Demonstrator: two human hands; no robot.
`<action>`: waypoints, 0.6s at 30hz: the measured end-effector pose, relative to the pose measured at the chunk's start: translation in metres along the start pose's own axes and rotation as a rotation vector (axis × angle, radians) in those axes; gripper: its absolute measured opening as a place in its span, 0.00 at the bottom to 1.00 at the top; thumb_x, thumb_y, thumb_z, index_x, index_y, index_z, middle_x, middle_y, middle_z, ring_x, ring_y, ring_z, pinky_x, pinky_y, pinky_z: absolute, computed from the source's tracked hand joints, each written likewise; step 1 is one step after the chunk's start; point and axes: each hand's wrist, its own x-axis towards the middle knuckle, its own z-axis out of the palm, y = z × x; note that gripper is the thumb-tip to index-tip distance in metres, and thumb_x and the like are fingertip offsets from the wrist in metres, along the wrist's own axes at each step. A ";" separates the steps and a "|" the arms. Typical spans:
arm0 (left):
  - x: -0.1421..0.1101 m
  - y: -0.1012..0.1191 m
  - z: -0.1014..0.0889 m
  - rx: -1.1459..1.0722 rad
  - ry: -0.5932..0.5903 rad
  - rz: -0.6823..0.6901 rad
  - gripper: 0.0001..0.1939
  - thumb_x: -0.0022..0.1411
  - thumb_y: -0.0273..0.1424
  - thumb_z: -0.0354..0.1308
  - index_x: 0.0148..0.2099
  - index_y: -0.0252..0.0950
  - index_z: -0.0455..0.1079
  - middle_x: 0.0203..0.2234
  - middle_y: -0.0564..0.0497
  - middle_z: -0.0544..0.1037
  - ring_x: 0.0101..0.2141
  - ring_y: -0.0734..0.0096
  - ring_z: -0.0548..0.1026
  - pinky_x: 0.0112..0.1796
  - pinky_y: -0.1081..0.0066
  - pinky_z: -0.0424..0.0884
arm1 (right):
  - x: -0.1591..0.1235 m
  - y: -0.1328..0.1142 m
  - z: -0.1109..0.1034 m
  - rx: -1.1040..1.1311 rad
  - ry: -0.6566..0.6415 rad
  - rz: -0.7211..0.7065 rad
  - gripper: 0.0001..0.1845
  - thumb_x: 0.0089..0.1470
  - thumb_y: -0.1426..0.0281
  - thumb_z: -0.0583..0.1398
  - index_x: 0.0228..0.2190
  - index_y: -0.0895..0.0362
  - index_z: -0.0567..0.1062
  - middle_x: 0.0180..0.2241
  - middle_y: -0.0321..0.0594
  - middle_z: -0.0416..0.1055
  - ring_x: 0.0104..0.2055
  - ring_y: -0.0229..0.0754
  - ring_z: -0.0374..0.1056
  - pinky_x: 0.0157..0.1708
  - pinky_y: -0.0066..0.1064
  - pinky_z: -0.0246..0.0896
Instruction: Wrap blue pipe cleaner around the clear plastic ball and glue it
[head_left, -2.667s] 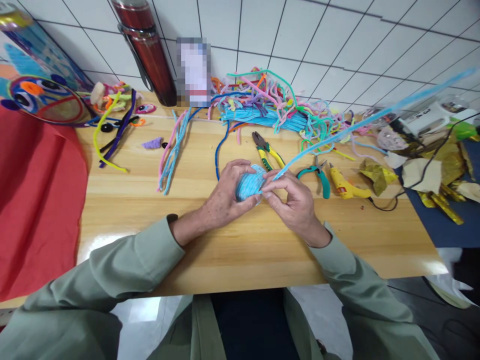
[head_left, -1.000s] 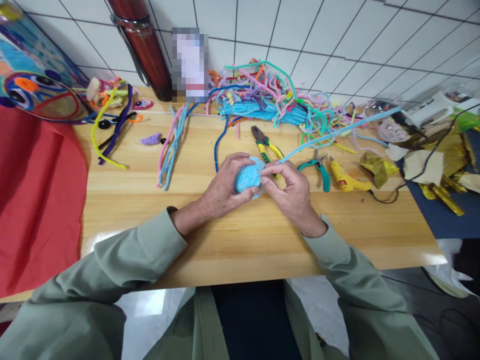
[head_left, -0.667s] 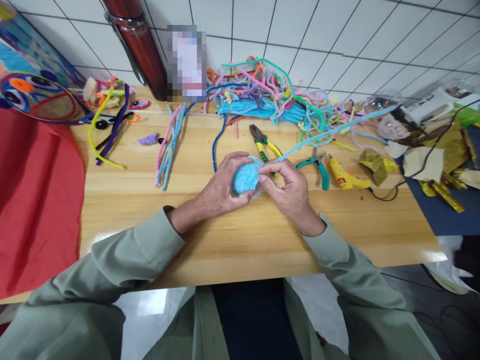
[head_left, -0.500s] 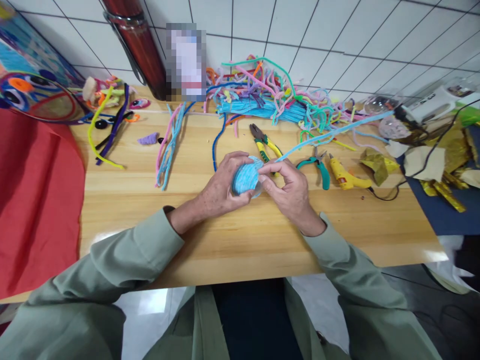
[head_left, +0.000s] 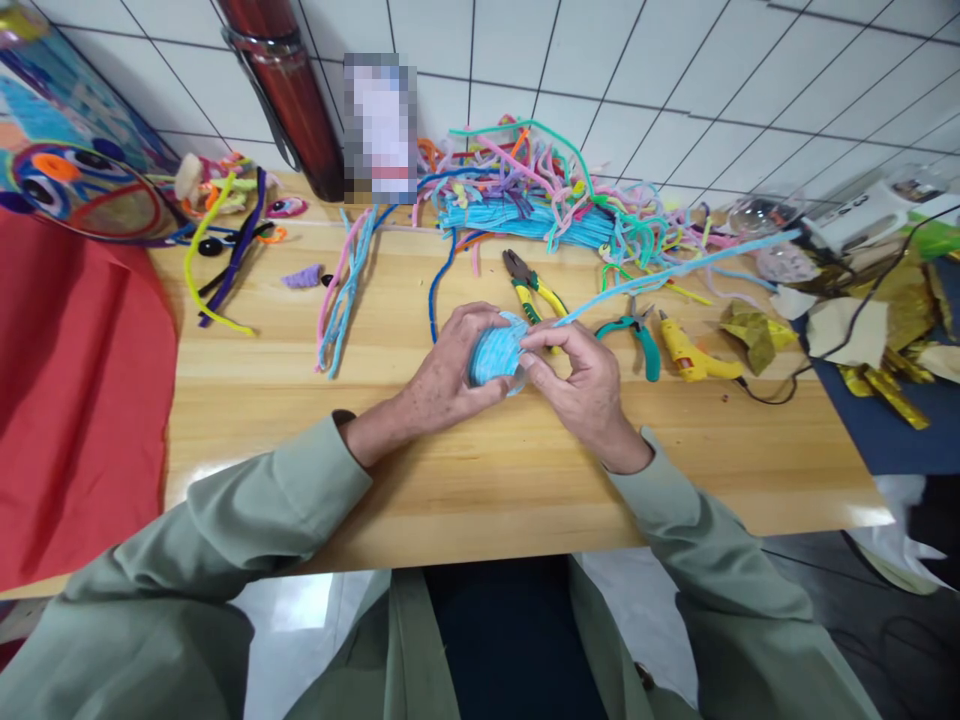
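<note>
one white tiled wall (head_left: 600, 60), thin dark joints, directly behind one table (head_left: 450, 500) of pale, straight-grained wood, glossy finish. below, one grey floor (head_left: 806, 590), smooth, partly hidden. light: white glare at the tabletop's left side and near right corner, plus a bright patch on the floor.

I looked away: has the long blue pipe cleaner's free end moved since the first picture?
Yes, left and down: the blue pipe cleaner now ends left of the white device, not above it.
</note>
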 end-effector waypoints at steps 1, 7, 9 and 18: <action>0.000 0.000 0.000 0.000 0.000 -0.004 0.29 0.72 0.47 0.62 0.68 0.45 0.60 0.61 0.39 0.70 0.63 0.48 0.70 0.63 0.45 0.71 | 0.000 0.000 0.000 -0.004 0.002 0.006 0.05 0.62 0.73 0.66 0.38 0.49 0.81 0.39 0.38 0.83 0.46 0.47 0.79 0.49 0.44 0.76; 0.002 0.002 -0.002 0.018 -0.014 -0.039 0.27 0.74 0.49 0.61 0.67 0.45 0.61 0.60 0.39 0.70 0.62 0.50 0.71 0.61 0.47 0.73 | -0.001 0.001 0.000 -0.018 0.001 -0.004 0.05 0.63 0.72 0.67 0.39 0.49 0.81 0.39 0.37 0.83 0.46 0.47 0.79 0.50 0.44 0.76; 0.003 0.004 -0.002 0.028 -0.013 -0.033 0.26 0.74 0.48 0.61 0.67 0.46 0.61 0.59 0.40 0.71 0.62 0.52 0.71 0.61 0.48 0.73 | -0.001 0.001 0.001 -0.019 -0.001 -0.026 0.06 0.62 0.72 0.67 0.39 0.49 0.81 0.39 0.37 0.83 0.46 0.47 0.79 0.51 0.44 0.75; 0.000 0.001 -0.004 0.003 -0.032 -0.055 0.25 0.78 0.48 0.55 0.69 0.44 0.60 0.62 0.39 0.70 0.64 0.52 0.70 0.65 0.48 0.70 | 0.000 0.003 0.004 -0.034 0.013 0.001 0.05 0.62 0.71 0.68 0.39 0.48 0.81 0.39 0.37 0.82 0.45 0.47 0.79 0.50 0.44 0.76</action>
